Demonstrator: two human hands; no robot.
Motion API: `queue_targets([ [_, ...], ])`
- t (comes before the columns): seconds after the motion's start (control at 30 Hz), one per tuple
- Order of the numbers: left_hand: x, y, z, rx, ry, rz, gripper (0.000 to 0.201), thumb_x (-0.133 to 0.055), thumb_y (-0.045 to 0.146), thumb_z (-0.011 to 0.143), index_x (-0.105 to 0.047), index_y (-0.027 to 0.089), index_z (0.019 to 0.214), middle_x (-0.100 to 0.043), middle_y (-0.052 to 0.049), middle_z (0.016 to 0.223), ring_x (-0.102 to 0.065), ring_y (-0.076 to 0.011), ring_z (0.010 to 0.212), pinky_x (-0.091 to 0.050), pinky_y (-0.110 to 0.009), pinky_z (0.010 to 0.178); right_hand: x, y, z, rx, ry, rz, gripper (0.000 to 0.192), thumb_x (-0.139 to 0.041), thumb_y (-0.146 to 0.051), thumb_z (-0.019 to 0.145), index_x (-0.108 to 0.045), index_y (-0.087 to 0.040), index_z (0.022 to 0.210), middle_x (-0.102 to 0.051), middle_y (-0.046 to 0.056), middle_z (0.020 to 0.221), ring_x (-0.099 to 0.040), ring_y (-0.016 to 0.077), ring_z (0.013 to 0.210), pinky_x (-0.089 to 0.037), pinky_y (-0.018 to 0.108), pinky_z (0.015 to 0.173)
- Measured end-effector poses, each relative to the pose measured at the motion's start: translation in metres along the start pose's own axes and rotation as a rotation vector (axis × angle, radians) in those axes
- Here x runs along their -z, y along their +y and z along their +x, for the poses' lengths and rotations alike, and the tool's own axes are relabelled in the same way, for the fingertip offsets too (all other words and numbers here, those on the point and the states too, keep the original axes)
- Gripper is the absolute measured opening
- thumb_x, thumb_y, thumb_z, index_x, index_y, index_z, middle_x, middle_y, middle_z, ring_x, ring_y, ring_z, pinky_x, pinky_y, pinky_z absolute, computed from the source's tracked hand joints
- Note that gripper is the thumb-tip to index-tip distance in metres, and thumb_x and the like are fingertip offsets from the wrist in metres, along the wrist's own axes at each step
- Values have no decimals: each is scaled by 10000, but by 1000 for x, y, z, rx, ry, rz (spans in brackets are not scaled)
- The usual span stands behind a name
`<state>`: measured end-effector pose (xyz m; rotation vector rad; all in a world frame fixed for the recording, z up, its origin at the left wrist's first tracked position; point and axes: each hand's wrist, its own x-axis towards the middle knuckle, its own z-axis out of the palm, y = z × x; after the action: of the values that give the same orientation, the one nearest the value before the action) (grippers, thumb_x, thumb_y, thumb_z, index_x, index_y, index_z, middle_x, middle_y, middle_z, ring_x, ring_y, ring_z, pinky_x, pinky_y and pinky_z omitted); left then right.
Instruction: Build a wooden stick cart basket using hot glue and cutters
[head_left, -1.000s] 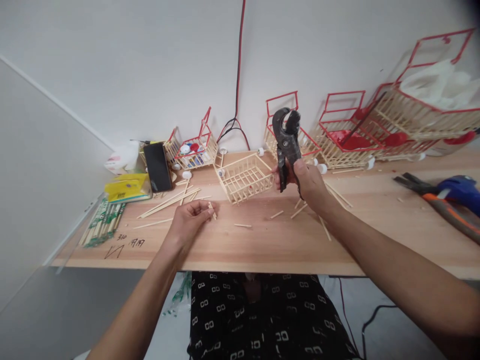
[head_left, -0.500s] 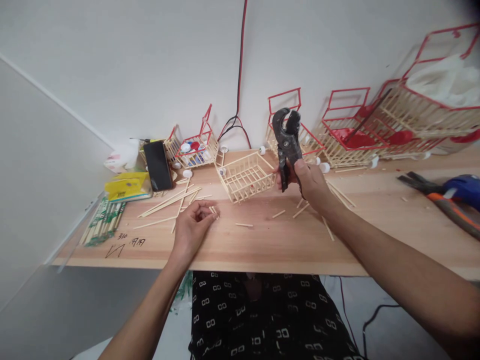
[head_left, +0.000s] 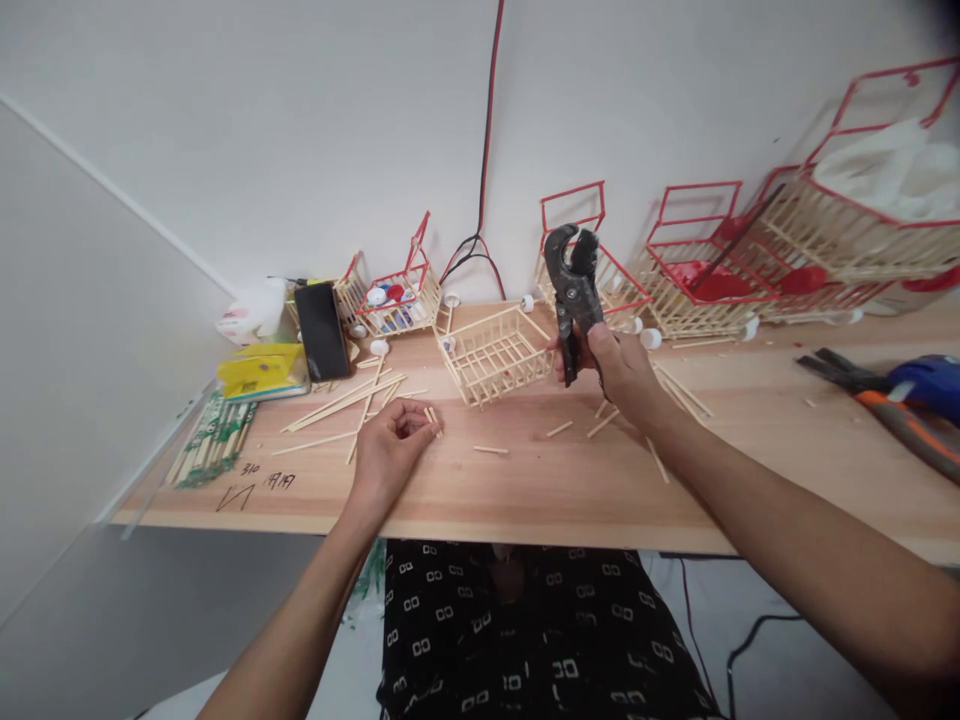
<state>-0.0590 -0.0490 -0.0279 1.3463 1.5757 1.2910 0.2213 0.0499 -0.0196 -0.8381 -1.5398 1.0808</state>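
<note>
Pinched between the thumb and fingers of my left hand (head_left: pixel 391 438) are short wooden sticks (head_left: pixel 430 419). My right hand (head_left: pixel 626 365) is wrapped round the handles of a black pipe cutter (head_left: pixel 577 285), its hooked jaw pointing up. Between my hands, a small basket made of wooden sticks (head_left: pixel 496 360) rests on the wooden table (head_left: pixel 480 505). The right hand's fingers are beside the basket's right end; whether they touch it I cannot tell. A short cut stick (head_left: pixel 490 450) lies in front of the basket, with another cut piece (head_left: pixel 559 429) to its right.
Red-trimmed stick carts (head_left: pixel 705 270) line the wall at right, with another cart (head_left: pixel 397 295) at left. Pliers (head_left: pixel 862 375) lie on the right. A phone (head_left: pixel 321 332), a yellow packet (head_left: pixel 261 372), bundled sticks (head_left: pixel 214 440) and loose sticks (head_left: pixel 349 400) are on the left.
The whole view has shifted slightly. My hands keep the same holds, on the short sticks and on the pipe cutter, and the basket stays in its place.
</note>
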Motion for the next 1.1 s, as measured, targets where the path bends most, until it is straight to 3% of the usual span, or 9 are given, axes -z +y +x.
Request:
queue_targets([
  [0.17,-6,6,11,15,-32,-40,218,-786,307,677,-695,153,802,-712,-27,771,-632,-146,712,-458,-252,689,2,1,1,6,-7,-17,589,-466,-717,889,-714,-184,923,-672,69,749,-637,201,622,-547,365,581],
  [0.33,-22,4,33,25,40,-185,204,-783,318,657,-683,160,739,-681,-4,730,-573,-115,636,-414,-232,608,3,0,1,-1,-6,-7,583,-503,-702,883,-701,-154,898,-679,91,754,-645,199,638,-540,339,594],
  [0.47,-31,3,44,7,27,-176,158,-757,285,631,-673,162,684,-648,13,665,-537,-105,590,-389,-224,568,6,5,0,-30,11,-2,574,-517,-700,876,-684,-153,927,-700,128,825,-658,222,681,-559,365,641],
  [0.8,-34,3,42,-4,-9,-157,78,-726,231,646,-679,171,662,-648,10,640,-561,-128,594,-408,-234,569,8,11,0,-83,-22,-58,552,-512,-721,857,-686,-207,960,-703,143,848,-676,287,728,-558,431,678],
  [0.97,-35,3,43,-31,-16,-123,33,-702,184,660,-673,170,656,-634,20,628,-563,-128,610,-419,-241,609,7,10,-1,-59,-1,-47,498,-522,-675,882,-705,-217,952,-698,137,831,-680,283,743,-558,426,697],
  [1.1,-35,2,40,-57,-15,-91,32,-689,161,673,-660,171,660,-609,36,621,-547,-122,626,-402,-233,619,9,14,0,-36,-3,-68,565,-498,-709,874,-705,-191,961,-683,106,786,-671,262,720,-567,420,705],
])
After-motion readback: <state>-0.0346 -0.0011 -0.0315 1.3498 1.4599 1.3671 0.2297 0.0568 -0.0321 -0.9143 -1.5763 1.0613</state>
